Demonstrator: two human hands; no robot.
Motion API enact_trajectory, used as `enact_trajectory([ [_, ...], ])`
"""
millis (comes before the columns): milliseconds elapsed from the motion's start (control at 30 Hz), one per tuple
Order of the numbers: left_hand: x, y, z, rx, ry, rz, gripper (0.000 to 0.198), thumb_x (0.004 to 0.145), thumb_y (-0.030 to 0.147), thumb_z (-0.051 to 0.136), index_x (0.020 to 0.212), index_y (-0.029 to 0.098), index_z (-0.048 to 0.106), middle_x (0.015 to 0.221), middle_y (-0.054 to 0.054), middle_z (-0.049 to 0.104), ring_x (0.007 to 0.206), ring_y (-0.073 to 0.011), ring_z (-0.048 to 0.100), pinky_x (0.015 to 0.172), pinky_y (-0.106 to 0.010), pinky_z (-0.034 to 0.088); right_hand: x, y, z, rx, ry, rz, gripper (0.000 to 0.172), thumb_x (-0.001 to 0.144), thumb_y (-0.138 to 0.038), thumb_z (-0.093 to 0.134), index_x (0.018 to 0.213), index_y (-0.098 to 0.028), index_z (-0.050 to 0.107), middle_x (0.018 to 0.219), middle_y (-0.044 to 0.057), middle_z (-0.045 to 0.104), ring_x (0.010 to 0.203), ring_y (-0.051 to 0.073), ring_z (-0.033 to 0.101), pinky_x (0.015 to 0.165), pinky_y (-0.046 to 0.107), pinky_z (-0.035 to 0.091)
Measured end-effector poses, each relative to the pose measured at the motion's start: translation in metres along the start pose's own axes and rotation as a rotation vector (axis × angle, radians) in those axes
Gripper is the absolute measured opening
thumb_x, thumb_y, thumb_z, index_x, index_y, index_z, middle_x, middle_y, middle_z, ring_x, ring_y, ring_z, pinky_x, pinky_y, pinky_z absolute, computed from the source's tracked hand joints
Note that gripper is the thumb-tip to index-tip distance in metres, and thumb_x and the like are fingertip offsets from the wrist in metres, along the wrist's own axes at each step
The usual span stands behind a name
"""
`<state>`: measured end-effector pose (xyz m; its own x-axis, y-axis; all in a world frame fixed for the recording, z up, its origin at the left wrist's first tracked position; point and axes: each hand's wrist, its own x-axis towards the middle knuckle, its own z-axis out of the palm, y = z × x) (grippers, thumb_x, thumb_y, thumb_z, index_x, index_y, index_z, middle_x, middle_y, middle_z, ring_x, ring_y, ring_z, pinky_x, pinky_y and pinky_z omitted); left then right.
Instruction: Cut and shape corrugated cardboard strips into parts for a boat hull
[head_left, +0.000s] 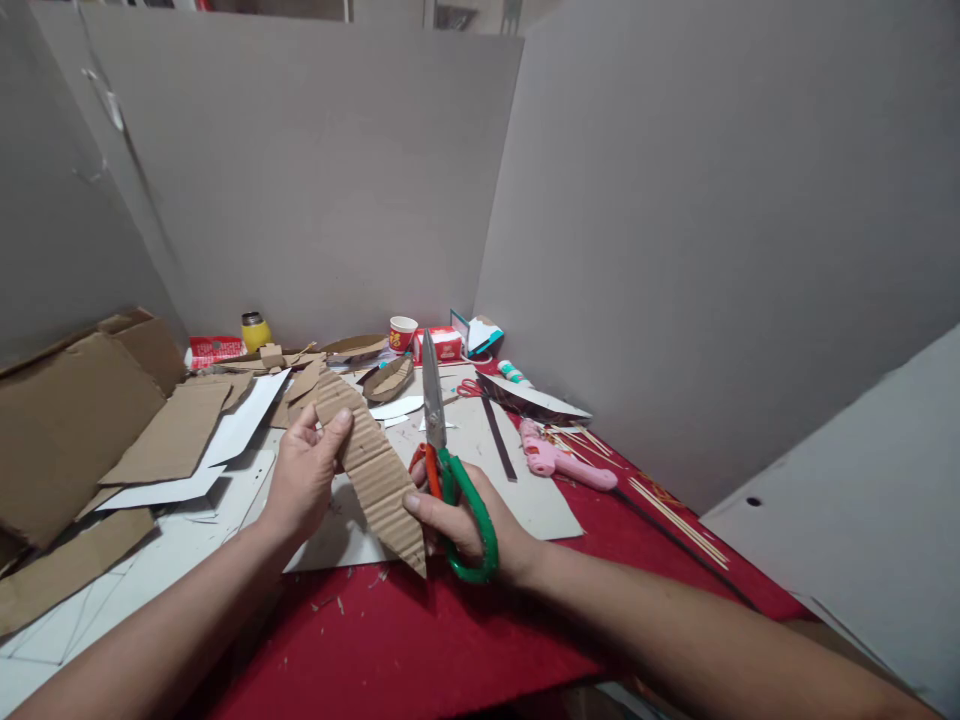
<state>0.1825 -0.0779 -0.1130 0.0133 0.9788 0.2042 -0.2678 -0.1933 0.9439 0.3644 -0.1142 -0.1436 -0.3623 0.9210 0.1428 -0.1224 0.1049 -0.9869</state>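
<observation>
A leaf-shaped strip of corrugated cardboard slants between my two hands, its ridged side facing me. My left hand pinches its upper left edge with thumb and fingers. Near the lower end, the thumb of my right hand presses on the strip. That same hand also holds a pair of scissors with green and orange handles, blades pointing up and away from me. The blades look closed together and stand to the right of the cardboard. Fingers of the right hand are partly hidden behind the handles and strip.
A white board lies on the red tabletop. At right are a pink glue gun and thin sticks. Cardboard pieces crowd the left. A paper cup, a yellow jar and red-handled scissors sit farther back.
</observation>
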Motion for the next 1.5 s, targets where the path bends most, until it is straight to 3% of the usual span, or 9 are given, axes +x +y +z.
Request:
enact_trajectory([
  [167,-0.003,-0.001,0.0,0.046,-0.15,-0.101,0.034,0.071,0.038,0.079,0.093,0.018,0.064,0.08,-0.005,0.072,0.062,-0.0189,0.067,0.051,-0.027,0.052,0.003,0.001,-0.001,0.068,0.068,0.023,0.033,0.075,-0.041,0.072,0.087,-0.02,0.049,0.05,-0.01,0.05,0.039,0.009,0.047,0.04,0.02,0.041],
  [400,0.0,-0.001,-0.004,0.051,-0.134,-0.072,0.029,0.071,0.035,0.079,0.09,0.019,0.064,0.083,-0.003,0.071,0.064,-0.016,0.064,0.05,-0.024,0.05,0.007,0.001,-0.002,0.119,0.09,-0.03,0.034,0.081,-0.049,0.065,0.087,-0.021,0.048,0.048,-0.01,0.046,0.038,0.008,0.041,0.04,0.021,0.039],
  [533,0.009,0.006,-0.013,0.017,-0.119,-0.058,0.026,0.071,0.032,0.079,0.089,0.019,0.066,0.08,-0.001,0.071,0.065,-0.0149,0.064,0.057,-0.026,0.052,0.015,-0.006,-0.016,-0.361,0.209,-0.062,0.032,0.087,-0.051,0.054,0.086,-0.019,0.049,0.062,-0.005,0.054,0.045,0.011,0.049,0.043,0.023,0.041],
  [667,0.017,0.01,-0.022,-0.001,-0.121,-0.067,0.026,0.069,0.031,0.08,0.088,0.018,0.068,0.078,-0.002,0.071,0.064,-0.0143,0.064,0.057,-0.024,0.051,0.028,-0.01,-0.035,-0.953,0.218,-0.059,0.02,0.084,-0.038,0.059,0.085,-0.018,0.059,0.08,0.004,0.066,0.074,0.019,0.062,0.066,0.027,0.046],
  [1000,0.013,0.008,-0.018,0.014,-0.162,-0.084,0.028,0.069,0.033,0.081,0.088,0.017,0.069,0.073,-0.002,0.069,0.056,-0.0119,0.06,0.049,-0.021,0.047,0.031,0.002,-0.043,-1.314,0.09,0.014,0.016,0.082,-0.029,0.063,0.089,-0.015,0.067,0.094,0.013,0.071,0.085,0.025,0.066,0.071,0.029,0.044],
  [1133,0.009,0.01,-0.016,0.003,-0.196,-0.097,0.026,0.068,0.034,0.081,0.084,0.017,0.068,0.068,-0.001,0.067,0.05,-0.0109,0.058,0.042,-0.019,0.043,0.031,0.003,-0.044,-1.347,0.075,-0.136,0.022,0.084,-0.028,0.061,0.099,-0.012,0.066,0.097,0.016,0.069,0.088,0.028,0.065,0.076,0.036,0.048],
  [1300,0.006,0.009,-0.014,-0.003,-0.268,-0.164,0.03,0.069,0.037,0.08,0.088,0.017,0.069,0.072,-0.005,0.069,0.053,-0.0135,0.061,0.044,-0.021,0.049,0.025,-0.007,-0.034,-1.231,0.055,-0.518,0.05,0.091,-0.026,0.055,0.138,-0.015,0.044,0.135,0.017,0.051,0.125,0.023,0.049,0.101,0.036,0.043],
  [1400,0.002,0.005,-0.014,0.007,-0.321,-0.198,0.035,0.068,0.04,0.08,0.092,0.016,0.069,0.075,-0.006,0.069,0.053,-0.0129,0.061,0.046,-0.022,0.05,0.021,-0.015,-0.024,-1.155,-0.108,-0.864,0.034,0.095,-0.02,0.048,0.128,-0.02,0.056,0.132,0.015,0.057,0.117,0.021,0.058,0.093,0.035,0.05],
  [1500,-0.003,0.0,-0.018,0.043,-0.351,-0.212,0.035,0.07,0.041,0.079,0.092,0.016,0.07,0.073,-0.004,0.067,0.052,-0.0115,0.059,0.046,-0.022,0.051,0.021,-0.022,-0.018,-1.22,-0.237,-0.994,0.025,0.098,-0.02,0.045,0.114,-0.02,0.064,0.116,0.011,0.069,0.099,0.019,0.067,0.081,0.032,0.055],
])
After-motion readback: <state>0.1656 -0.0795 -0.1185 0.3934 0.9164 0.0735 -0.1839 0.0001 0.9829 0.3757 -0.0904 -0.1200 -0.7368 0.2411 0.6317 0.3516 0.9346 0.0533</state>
